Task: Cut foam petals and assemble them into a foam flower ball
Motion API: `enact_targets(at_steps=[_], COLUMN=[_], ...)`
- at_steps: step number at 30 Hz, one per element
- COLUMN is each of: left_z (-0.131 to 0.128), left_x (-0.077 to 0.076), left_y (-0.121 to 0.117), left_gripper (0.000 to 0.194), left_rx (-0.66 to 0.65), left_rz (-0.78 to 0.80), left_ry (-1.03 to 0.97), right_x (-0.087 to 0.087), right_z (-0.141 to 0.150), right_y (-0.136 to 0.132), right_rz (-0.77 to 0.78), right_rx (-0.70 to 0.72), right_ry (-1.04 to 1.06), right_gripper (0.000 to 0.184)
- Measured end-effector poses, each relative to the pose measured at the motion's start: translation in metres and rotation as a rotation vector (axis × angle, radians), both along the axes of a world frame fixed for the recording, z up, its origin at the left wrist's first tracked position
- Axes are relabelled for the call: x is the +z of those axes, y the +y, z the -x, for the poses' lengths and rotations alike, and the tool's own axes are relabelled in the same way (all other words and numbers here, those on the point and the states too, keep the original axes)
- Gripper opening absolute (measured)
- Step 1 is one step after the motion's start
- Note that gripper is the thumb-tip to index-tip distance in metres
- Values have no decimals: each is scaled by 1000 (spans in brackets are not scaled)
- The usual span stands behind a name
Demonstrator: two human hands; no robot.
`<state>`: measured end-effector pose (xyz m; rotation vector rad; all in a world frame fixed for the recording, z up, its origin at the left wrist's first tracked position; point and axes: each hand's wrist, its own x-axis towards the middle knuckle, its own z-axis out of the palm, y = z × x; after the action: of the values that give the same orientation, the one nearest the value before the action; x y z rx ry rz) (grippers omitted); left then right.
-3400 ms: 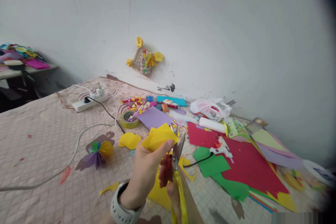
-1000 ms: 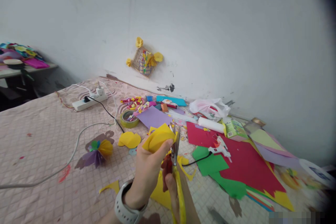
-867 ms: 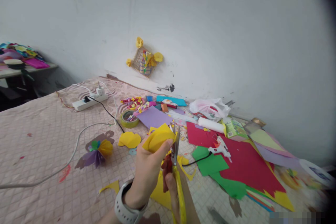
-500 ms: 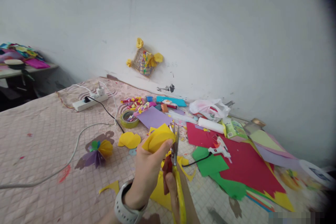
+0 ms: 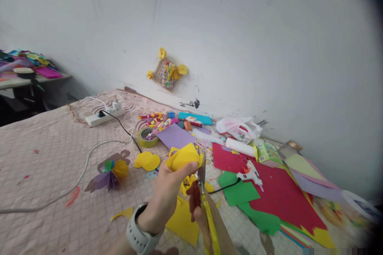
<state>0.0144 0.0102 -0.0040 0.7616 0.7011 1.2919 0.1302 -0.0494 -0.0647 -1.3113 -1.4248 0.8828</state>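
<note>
My left hand [image 5: 167, 185], with a white watch on its wrist, is closed on a folded yellow sheet [image 5: 184, 156], thumb on its right side. My right hand [image 5: 202, 217] grips a pair of scissors [image 5: 206, 199] with yellow handles, its blades pointing up. The blades are parted slightly, close to the right edge of the yellow sheet; whether they touch it I cannot tell. Below the hands lie a yellow sheet [image 5: 184, 223] and several yellow scraps [image 5: 188, 185]. Left of my left hand sits a yellow scalloped cutout [image 5: 147, 161].
A purple and yellow paper flower [image 5: 112, 174] stands to the left, near a white cable and a power strip [image 5: 104, 117]. On the right, a hot glue gun [image 5: 251, 174] rests on red sheets [image 5: 284, 191] beside green sheets [image 5: 241, 191]. A tape roll [image 5: 148, 137] lies further back.
Both hands have shifted slightly, and the scissors have moved a little to the right of the yellow sheet's edge. The camera view has moved slightly as well.
</note>
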Motion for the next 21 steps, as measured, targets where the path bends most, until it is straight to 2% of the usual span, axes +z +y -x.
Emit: enact_targets(at_steps=[8,13,15,18,21], left_z=[-7,-6,-4,2,9], left_x=[-5,-6,-4,-2,0], left_y=[-1,-1,1,7,12], left_gripper=[13,15,16,15,12], left_rx=[-59,-17,26,102,185], left_rz=[21,-4,-14,-41,-86], left_ry=[43,53,55,57,59], right_x=[1,1,1,4,5], right_z=[-24,-32,-35,-39,-37], right_y=[-9,-16,-14,-9,-8], right_rz=[37,77,70,71,102], right_rx=[30,5,73,265,368], right_ry=[1,51,79,82,64], right_gripper=[67,61,62,65,57])
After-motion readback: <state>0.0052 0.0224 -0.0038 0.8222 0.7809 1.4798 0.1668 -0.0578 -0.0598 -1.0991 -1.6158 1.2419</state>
